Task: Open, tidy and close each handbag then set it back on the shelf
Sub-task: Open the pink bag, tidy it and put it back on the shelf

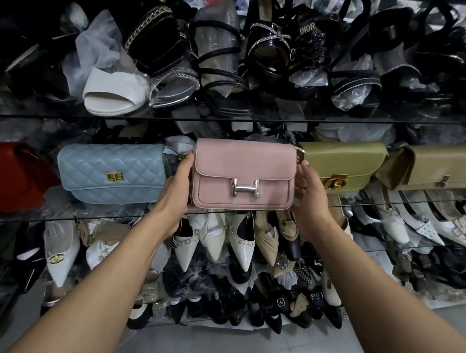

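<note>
A pink handbag (240, 166) with a silver H clasp stands upright at the middle glass shelf (60, 217), its flap down. My left hand (178, 189) grips its left end and my right hand (308, 200) grips its right end, fingers reaching behind the bag. Left of it lies a pale blue quilted handbag (109, 173) with a gold clasp, and further left a red handbag (11, 176). To the right sit an olive green handbag (341, 164) with a gold clasp and a tan handbag (439, 167).
The glass shelf above holds several black strappy heels (222, 66) and a white sandal (114, 95), many in plastic wrap. Below the bags, rows of pointed cream and white shoes (241, 245) and black shoes (245, 308) fill lower shelves. Grey floor tiles (216, 347) lie underneath.
</note>
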